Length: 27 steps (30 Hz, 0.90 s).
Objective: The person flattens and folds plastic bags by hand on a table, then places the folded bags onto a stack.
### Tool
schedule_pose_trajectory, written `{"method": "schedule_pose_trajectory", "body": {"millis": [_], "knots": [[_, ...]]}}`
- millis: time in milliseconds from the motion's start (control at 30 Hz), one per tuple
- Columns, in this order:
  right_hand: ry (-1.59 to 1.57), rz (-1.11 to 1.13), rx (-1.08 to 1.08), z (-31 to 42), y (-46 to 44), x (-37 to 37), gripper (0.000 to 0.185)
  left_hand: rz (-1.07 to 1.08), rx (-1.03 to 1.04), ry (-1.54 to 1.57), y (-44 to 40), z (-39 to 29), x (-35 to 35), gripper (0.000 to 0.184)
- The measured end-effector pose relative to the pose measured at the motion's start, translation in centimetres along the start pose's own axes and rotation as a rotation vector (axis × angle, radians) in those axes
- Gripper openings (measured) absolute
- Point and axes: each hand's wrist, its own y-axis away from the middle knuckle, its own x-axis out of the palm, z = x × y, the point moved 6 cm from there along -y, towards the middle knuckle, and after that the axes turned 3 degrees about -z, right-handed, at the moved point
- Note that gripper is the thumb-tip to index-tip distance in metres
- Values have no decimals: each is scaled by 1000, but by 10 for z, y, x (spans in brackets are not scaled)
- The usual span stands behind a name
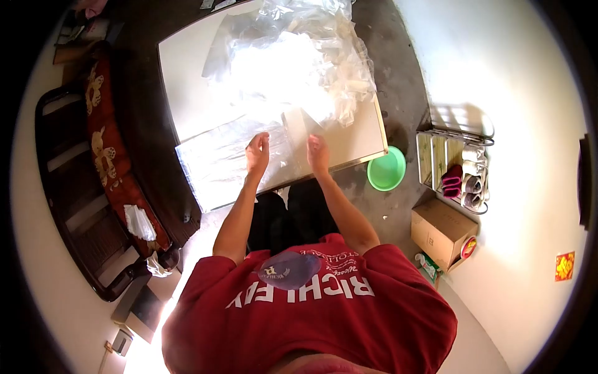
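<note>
My left hand (257,151) is over the near part of the table, its fingers curled together above a flat layer of clear plastic film (218,153). A short way to its right is my right hand (317,153), also closed, beside the edge of a thin see-through sheet. Glare and the clear material hide what the fingertips grip, if anything. Beyond both hands lies a large crumpled heap of clear plastic bags (339,59), its middle washed out by bright light.
The pale table (364,137) has a raised edge. A green basin (386,169) stands on the floor at its right corner. Farther right are a shoe rack (439,159) and a cardboard box (443,227). A dark wooden bench (68,193) with a red cover runs along the left.
</note>
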Motion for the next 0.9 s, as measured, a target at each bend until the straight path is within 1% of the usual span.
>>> {"method": "schedule_pose_trajectory", "body": {"millis": [33,67,100,133,200,233,300,400,433,467,533,567,633,667,733,767,800,867,900], "knots": [[-3,7,5,10,-8,-9,27,14,-31,65,-4,-6,9,22],[-109,-40,131,29,-24,-27,30,25,-57,134,-11,-14,19,21],[-213,-85,259,39,-36,-42,35,82,-59,90,-15,-26,28,21],[-212,-75,259,42,-48,-50,35,76,-66,90,-19,-28,39,21],[50,-198,35,55,-77,-69,51,77,-97,224,-29,-31,60,20],[43,-195,36,53,-91,-70,51,89,-119,235,-32,-36,66,21],[245,-293,-68,56,-113,-76,61,89,-120,236,-37,-48,77,21],[147,-225,-77,29,-145,-59,66,107,-157,271,-41,-60,90,22],[204,-214,-72,26,-151,-56,54,97,-195,301,-43,-59,95,22],[198,-208,-73,22,-157,-56,54,86,-235,328,-43,-58,98,22],[3,-38,-115,21,-168,-51,35,76,-263,345,-43,-59,101,23],[-1,-34,-117,21,-168,-50,35,74,-289,370,-44,-60,103,23],[-46,-176,-59,42,-165,-71,21,60,-286,375,-45,-66,102,24],[-47,-175,-61,51,-161,-80,21,54,-287,382,-45,-69,101,25],[-335,-153,42,57,-158,-90,17,62,-290,406,-47,-78,100,27],[-484,-178,-32,56,-155,-88,17,75,-300,430,-47,-81,99,29],[-484,-179,-32,62,-152,-90,17,75,-299,429,-47,-86,99,29],[-527,-118,-6,73,-143,-95,18,66,-290,413,-49,-95,99,37],[-457,-87,3,78,-140,-98,19,67,-288,412,-50,-94,101,37]]}}
